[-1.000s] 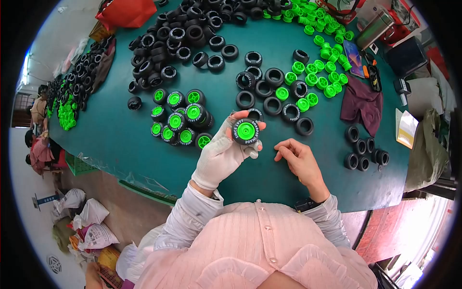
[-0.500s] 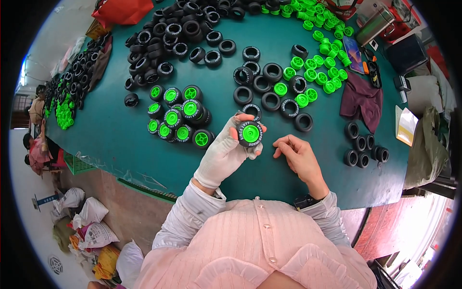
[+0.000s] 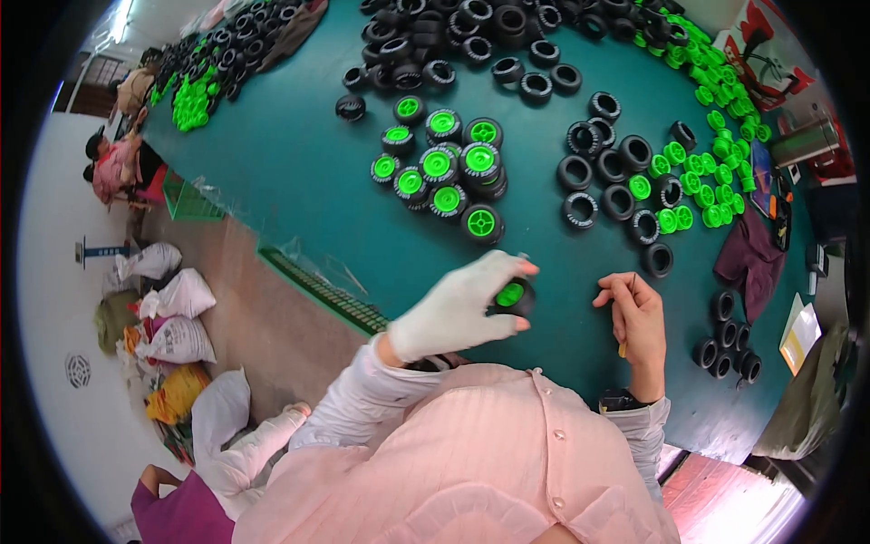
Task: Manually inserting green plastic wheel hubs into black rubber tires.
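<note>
My left hand (image 3: 453,308), in a white glove, grips a toy wheel (image 3: 512,296), a black tyre with a bright green hub, low over the green table (image 3: 299,181) near its front edge. My bare right hand (image 3: 634,317) rests just right of it with the fingers curled in. A thin yellowish stick (image 3: 622,348) pokes out under its palm. A tight cluster of finished green-hubbed wheels (image 3: 444,168) lies beyond my left hand.
Loose black tyres (image 3: 471,27) are heaped at the far side. More tyres and green hubs (image 3: 707,172) are spread to the right, by a dark red cloth (image 3: 748,258) and a metal cup (image 3: 802,140). A person (image 3: 113,163) sits at the left; bags (image 3: 172,299) lie on the floor.
My left hand has brought the wheel down and nearer to me, turning it partly under the fingers. The right hand has stayed beside it. The view has tipped toward the table's near edge.
</note>
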Demonstrator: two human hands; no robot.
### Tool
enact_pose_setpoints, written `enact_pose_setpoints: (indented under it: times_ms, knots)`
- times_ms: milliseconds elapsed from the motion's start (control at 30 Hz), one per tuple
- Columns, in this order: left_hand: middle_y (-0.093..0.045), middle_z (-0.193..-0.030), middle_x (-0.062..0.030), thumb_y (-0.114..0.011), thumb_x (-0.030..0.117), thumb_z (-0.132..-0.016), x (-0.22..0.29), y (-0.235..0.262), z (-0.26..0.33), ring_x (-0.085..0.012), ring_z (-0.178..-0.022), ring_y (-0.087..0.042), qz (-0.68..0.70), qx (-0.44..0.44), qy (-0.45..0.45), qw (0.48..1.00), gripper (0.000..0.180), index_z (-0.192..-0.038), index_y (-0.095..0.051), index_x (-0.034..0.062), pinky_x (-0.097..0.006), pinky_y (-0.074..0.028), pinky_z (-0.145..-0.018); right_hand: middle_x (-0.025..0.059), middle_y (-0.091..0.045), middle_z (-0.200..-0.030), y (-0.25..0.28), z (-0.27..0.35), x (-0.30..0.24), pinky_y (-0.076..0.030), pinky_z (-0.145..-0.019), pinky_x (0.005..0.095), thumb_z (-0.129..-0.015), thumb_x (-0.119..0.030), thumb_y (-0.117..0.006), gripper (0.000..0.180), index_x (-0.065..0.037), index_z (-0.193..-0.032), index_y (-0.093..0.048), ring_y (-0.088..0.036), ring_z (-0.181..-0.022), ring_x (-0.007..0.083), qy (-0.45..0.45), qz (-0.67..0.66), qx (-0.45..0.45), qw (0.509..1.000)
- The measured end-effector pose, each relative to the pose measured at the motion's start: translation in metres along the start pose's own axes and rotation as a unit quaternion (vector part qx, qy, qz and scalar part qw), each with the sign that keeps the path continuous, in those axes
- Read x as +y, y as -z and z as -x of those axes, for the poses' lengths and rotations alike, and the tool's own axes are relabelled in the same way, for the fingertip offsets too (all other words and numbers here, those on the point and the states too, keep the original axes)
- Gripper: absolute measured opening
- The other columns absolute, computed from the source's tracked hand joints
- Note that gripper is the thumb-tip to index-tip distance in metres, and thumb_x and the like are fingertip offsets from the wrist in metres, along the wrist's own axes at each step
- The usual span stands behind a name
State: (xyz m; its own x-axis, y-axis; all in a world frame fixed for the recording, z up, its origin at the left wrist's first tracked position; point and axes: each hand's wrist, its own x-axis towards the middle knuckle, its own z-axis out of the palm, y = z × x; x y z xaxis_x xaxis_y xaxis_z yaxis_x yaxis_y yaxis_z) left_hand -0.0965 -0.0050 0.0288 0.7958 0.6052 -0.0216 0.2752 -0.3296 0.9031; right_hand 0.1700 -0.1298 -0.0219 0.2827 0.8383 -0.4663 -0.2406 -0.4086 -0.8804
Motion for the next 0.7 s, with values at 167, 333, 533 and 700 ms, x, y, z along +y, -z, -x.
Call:
enact_pose_setpoints:
  times_ms: [167, 333, 533, 700]
  knots:
    - [-0.059, -0.118, -0.0084, -0.077, 0.002, -0.079, -0.019, 0.087, 0.038, -0.0187, -0.103, -0.06, -0.205, 0.287, 0.094, 0.931, 0.051, -0.128, -0.062, 0.0034, -0.031, -0.05, -0.087, 0.0089, -0.071, -0.084, -0.003, 0.001, -0.002, -0.027, -0.037, 0.0189, -0.107, -0.015, -0.057, 0.021, 0.003, -0.106, -0.067, -0.037, -0.04, 0.0011, 0.008, 0.013, 0.01, 1.0]
    - [-0.06, -0.118, -0.0104, -0.076, 0.005, -0.088, -0.084, 0.126, 0.01, -0.0208, -0.108, -0.064, -0.23, 0.387, 0.083, 0.889, 0.046, -0.131, -0.06, -0.0025, -0.032, -0.051, -0.092, 0.009, -0.071, -0.084, -0.003, 0.0, 0.002, -0.028, -0.038, 0.019, -0.107, -0.016, -0.057, 0.022, 0.003, -0.107, -0.067, -0.037, -0.04, 0.0012, 0.01, 0.022, 0.014, 1.0]
    - [-0.06, -0.137, -0.0189, -0.08, 0.023, -0.088, -0.111, 0.129, -0.013, -0.0279, -0.118, -0.064, -0.266, 0.348, 0.153, 0.886, 0.059, -0.136, -0.058, -0.0035, -0.036, -0.05, -0.101, 0.0089, -0.072, -0.084, -0.003, -0.001, 0.002, -0.028, -0.038, 0.0189, -0.107, -0.016, -0.057, 0.022, 0.003, -0.106, -0.067, -0.037, -0.04, 0.0014, 0.01, 0.008, 0.017, 1.0]
    - [-0.06, -0.135, -0.0198, -0.081, 0.035, -0.087, -0.1, 0.134, -0.034, -0.0314, -0.113, -0.066, -0.285, 0.331, 0.174, 0.882, 0.073, -0.146, -0.051, 0.0039, -0.039, -0.052, -0.097, 0.0091, -0.071, -0.083, -0.001, -0.003, -0.002, -0.027, -0.037, 0.0189, -0.107, -0.015, -0.057, 0.021, 0.002, -0.104, -0.068, -0.037, -0.04, 0.0015, 0.012, 0.015, 0.022, 1.0]
